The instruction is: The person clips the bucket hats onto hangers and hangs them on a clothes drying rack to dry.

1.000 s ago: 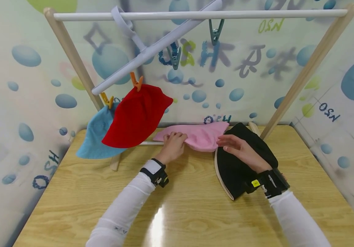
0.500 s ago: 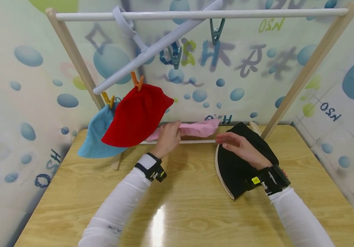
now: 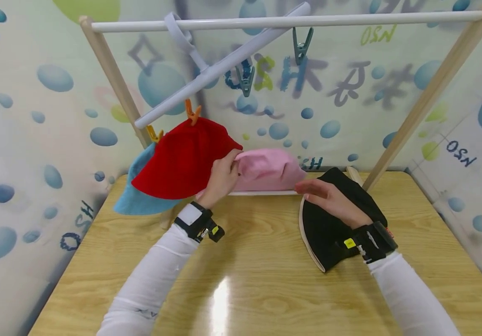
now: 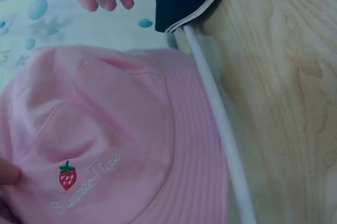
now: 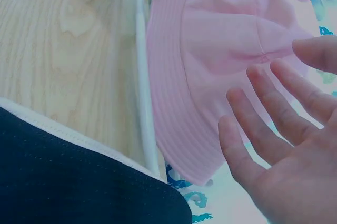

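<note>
My left hand pinches the crown of a pink bucket hat, which stands raised behind the rack's low white rod. The left wrist view shows a strawberry and lettering embroidered on the hat, beside the gripping fingers. Held with fingers extended, my right hand hovers over a black bucket hat with a pale edge. Its fingertips overlap the pink hat in the right wrist view, with nothing held. The black hat lies folded on the table.
A white hanger hangs slanted from the rack's top bar. An orange clip and a yellow clip hold a red hat and a blue hat. Two teal clips dangle from it further right.
The pink hat went from lying flat, through being folded back, to standing raised with its crown up. My left hand rose with it towards the red hat. My right hand stayed nearly still.
</note>
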### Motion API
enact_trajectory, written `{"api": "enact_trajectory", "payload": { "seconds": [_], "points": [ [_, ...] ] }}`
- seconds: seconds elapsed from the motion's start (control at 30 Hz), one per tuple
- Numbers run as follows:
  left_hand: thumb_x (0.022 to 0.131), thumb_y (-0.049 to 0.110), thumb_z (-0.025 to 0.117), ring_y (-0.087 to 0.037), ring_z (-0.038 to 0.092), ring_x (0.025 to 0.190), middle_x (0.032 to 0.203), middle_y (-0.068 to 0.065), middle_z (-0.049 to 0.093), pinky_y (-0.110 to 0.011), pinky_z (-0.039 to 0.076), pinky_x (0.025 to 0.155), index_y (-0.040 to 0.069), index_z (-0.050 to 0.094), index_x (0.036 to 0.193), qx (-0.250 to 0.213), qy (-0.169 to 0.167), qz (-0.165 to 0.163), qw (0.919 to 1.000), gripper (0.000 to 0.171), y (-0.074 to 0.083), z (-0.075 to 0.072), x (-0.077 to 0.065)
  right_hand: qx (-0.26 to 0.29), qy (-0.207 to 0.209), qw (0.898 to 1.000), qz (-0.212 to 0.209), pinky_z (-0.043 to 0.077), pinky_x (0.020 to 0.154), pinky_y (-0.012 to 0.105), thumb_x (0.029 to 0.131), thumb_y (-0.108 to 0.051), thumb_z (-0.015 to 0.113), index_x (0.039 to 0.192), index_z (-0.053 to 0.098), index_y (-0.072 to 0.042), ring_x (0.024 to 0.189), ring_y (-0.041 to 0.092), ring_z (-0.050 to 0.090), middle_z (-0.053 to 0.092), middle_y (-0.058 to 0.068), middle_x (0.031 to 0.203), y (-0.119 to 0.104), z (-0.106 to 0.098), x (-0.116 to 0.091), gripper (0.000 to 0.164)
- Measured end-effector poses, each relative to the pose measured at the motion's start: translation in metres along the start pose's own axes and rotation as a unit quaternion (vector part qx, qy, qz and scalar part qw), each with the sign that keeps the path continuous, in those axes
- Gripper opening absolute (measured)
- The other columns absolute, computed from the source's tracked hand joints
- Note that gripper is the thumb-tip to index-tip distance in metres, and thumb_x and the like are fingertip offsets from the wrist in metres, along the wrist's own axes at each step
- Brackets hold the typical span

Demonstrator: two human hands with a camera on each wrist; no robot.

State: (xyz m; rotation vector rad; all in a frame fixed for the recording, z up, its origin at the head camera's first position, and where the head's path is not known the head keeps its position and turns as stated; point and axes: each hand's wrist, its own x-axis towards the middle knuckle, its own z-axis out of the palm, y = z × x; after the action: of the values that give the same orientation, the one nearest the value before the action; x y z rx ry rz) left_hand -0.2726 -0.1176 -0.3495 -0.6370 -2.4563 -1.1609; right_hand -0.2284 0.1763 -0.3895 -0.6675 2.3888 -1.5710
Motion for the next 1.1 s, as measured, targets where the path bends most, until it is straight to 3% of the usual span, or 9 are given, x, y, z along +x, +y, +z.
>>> {"api": "enact_trajectory", "payload": {
  "seconds": [0.2,0.3,0.57,0.83,1.1],
  "points": [
    [0.091,0.001,0.044,-0.025,0.045,0.059,0.073,-0.015,0.058,-0.032,0.038,0.051,0.005,0.059,0.111,0.015,0.036,0.016,0.9991,0.025,0.005,-0.014,0.005,-0.002,-0.003,1.000,-0.006,0.033,0.101,0.056,0.093,-0.015,0.051,0.129,0.045,-0.002,0.120,0.032,0.046,0.050,0.024,0.130,-0.009,0.000,0.009,0.039],
    [0.089,0.000,0.043,-0.024,0.045,0.061,0.078,-0.014,0.061,-0.034,0.041,0.054,0.007,0.060,0.110,0.019,0.043,0.014,0.9988,0.028,0.006,-0.020,0.005,-0.008,-0.009,1.000,-0.013,0.033,0.101,0.056,0.093,-0.016,0.051,0.130,0.045,0.000,0.120,0.032,0.046,0.050,0.025,0.131,-0.014,0.000,0.013,0.040],
    [0.092,0.004,0.043,-0.024,0.053,0.061,0.078,-0.014,0.063,-0.033,0.045,0.054,0.005,0.061,0.108,0.007,0.010,-0.005,0.9999,0.024,0.011,-0.035,0.006,-0.024,-0.009,0.999,-0.026,0.033,0.101,0.057,0.094,-0.014,0.051,0.129,0.046,-0.002,0.119,0.032,0.046,0.051,0.022,0.129,-0.028,-0.006,0.023,0.037],
    [0.091,0.006,0.043,-0.024,0.054,0.063,0.077,-0.014,0.064,-0.033,0.044,0.055,0.005,0.062,0.105,0.015,0.009,-0.029,0.9994,0.023,0.013,-0.043,0.005,-0.043,-0.015,0.998,-0.044,0.032,0.101,0.058,0.093,-0.008,0.049,0.128,0.046,-0.002,0.121,0.032,0.044,0.050,0.021,0.130,-0.052,-0.012,0.041,0.036],
    [0.090,0.004,0.043,-0.025,0.055,0.061,0.075,-0.014,0.063,-0.033,0.046,0.055,0.004,0.062,0.106,0.012,-0.004,-0.020,0.9997,0.025,0.016,-0.050,0.003,-0.062,0.032,0.996,-0.053,0.035,0.100,0.051,0.095,-0.022,0.049,0.131,0.045,-0.008,0.120,0.025,0.045,0.050,0.018,0.131,-0.088,-0.035,0.053,0.039]
  ]
}}
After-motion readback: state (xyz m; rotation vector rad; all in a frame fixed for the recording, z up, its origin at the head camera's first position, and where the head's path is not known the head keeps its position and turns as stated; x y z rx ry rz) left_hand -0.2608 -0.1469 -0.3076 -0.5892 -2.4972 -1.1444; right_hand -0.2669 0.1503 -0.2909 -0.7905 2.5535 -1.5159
